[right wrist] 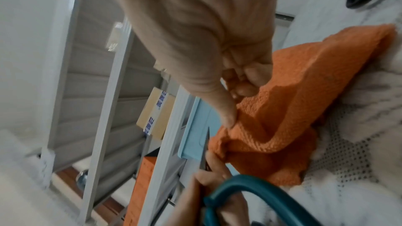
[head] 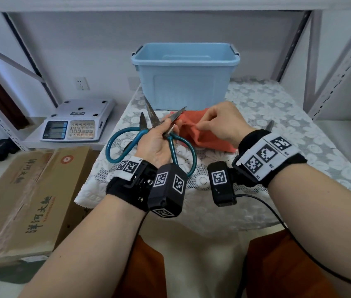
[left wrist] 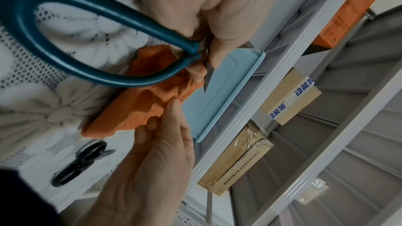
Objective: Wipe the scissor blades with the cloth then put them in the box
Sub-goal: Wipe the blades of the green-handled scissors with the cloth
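Observation:
Large scissors with teal loop handles [head: 183,155] are held above the lace-covered table, their blades [head: 177,115] spread and pointing toward the box. My left hand [head: 168,127] grips them near the pivot; the left wrist view shows one teal loop [left wrist: 87,68] and a blade tip. An orange cloth [head: 204,136] lies bunched just right of the blades. My right hand [head: 200,125] pinches a fold of the cloth [right wrist: 304,109] between thumb and fingers. The open blue plastic box [head: 185,76] stands behind both hands; nothing shows inside it.
Black-handled scissors [left wrist: 80,162] lie on the tablecloth [head: 277,108] to the right, mostly hidden by my right wrist in the head view. A weighing scale [head: 77,123] and a cardboard carton [head: 26,196] sit left of the table. Metal shelf uprights [head: 340,67] flank it.

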